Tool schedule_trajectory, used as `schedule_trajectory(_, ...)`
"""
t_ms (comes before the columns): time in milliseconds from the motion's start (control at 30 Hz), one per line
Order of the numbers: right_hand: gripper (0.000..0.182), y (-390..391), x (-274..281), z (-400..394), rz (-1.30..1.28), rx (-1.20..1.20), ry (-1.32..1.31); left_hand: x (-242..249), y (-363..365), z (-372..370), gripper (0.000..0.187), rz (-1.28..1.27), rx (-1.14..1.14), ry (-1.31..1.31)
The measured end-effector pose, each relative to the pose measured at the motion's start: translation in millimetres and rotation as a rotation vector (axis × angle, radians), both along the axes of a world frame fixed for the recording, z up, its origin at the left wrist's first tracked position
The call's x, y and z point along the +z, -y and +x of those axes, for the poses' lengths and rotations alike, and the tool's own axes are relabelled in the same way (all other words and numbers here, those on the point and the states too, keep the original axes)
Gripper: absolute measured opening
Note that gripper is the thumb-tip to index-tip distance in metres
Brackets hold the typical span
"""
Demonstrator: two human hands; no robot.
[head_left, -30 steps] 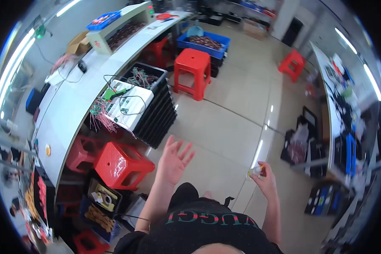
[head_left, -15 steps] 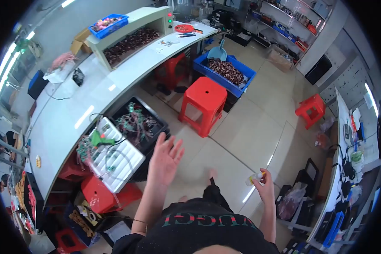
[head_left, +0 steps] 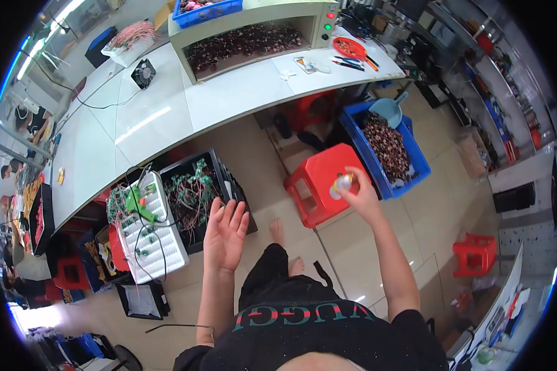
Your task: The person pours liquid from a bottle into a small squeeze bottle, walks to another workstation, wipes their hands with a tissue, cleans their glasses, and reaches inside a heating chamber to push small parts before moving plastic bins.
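Observation:
My left hand [head_left: 224, 238] is raised palm up with its fingers spread, holding nothing. It is nearest to the black crate [head_left: 214, 162] of green boards and wires [head_left: 195, 188]. My right hand [head_left: 361, 196] grips a small clear bottle [head_left: 343, 183] with a yellow part, its exact kind too small to make out. From my viewpoint that hand overlaps the red stool [head_left: 328, 167]. A blue bin [head_left: 422, 162] beside the stool holds many small dark red and white parts [head_left: 387, 148] and a light blue dustpan [head_left: 387, 112].
A white tray [head_left: 173, 247] carries a green glue gun [head_left: 136, 205] and cables. On the white worktable [head_left: 223, 99] stand a machine [head_left: 181, 41] filled with small parts, a black fan [head_left: 143, 74] and a red dish [head_left: 349, 48]. Another red stool [head_left: 474, 255] is at right.
The view has turned right and come nearer the worktable. My right hand has lifted the bottle from low at my side to in front of the stool. My left hand stays spread.

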State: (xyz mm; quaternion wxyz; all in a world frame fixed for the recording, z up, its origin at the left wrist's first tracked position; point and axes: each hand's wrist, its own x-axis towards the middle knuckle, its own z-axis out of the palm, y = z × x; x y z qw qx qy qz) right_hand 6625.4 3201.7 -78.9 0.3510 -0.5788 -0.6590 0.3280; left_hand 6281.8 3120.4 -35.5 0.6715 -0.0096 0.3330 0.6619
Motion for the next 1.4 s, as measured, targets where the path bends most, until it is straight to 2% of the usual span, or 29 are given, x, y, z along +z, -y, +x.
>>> schedule_trajectory(233,0.058,-183.2,28.1,-4.1,-0.01,0.022,-0.025,-35.4,-104.1,-11.6,0.057,-0.008,0.17,0.155)
schedule_trajectory(367,0.056,-255.9,28.0,26.1,-0.046,-0.074,-0.247,-26.4,-134.0,-34.0,0.056,-0.019,0.235,0.102)
schedule_trajectory(467,0.055,-302.0,36.2,35.6,0.018,-0.172,-0.299,-15.8,-143.0,-59.0,0.049,0.006,0.387,0.072)
schedule_trajectory(633,0.059,-391.2,35.1,40.2,0.041,-0.177,-0.187,-4.4,-156.7,-74.0,0.044,0.01,0.577,0.046)
schedule_trajectory(767,0.059,-473.2,14.9,36.6,0.084,-0.184,-0.123,1.2,-178.1,-74.7,0.046,0.091,0.642,0.067)
schedule_trajectory(900,0.063,-555.1,-36.3,48.5,0.133,-0.187,0.039,5.2,-213.0,-78.0,0.05,0.195,0.719,0.014)
schedule_trajectory(1000,0.065,-607.5,-75.6,50.5,0.07,-0.16,0.01,2.2,-264.4,-70.1,0.05,0.212,0.788,-0.049)
schedule_trajectory(1100,0.064,-633.2,-81.1,41.9,0.141,-0.079,0.205,-8.0,-333.8,-46.2,0.05,0.178,0.739,-0.05)
schedule_trajectory(1133,0.067,-643.8,-88.0,41.1,0.095,-0.082,0.11,-22.1,-359.7,-38.0,0.05,0.203,0.676,-0.036)
schedule_trajectory(1167,0.068,-655.2,-91.2,42.3,0.052,-0.063,0.158,-31.7,-382.7,-31.1,0.05,0.224,0.611,-0.017)
schedule_trajectory(1233,0.069,-651.7,-87.5,47.9,-0.062,-0.041,0.25,-19.9,-437.4,-0.7,0.051,0.072,0.534,0.135)
schedule_trajectory(1333,0.069,-619.2,-64.0,50.1,0.015,-0.14,0.114,-9.8,-488.7,23.3,0.05,0.022,0.406,0.15)
schedule_trajectory(1400,0.059,-594.9,-52.6,65.6,-0.082,-0.078,0.086,-15.5,-500.4,26.6,0.048,0.023,0.403,0.092)
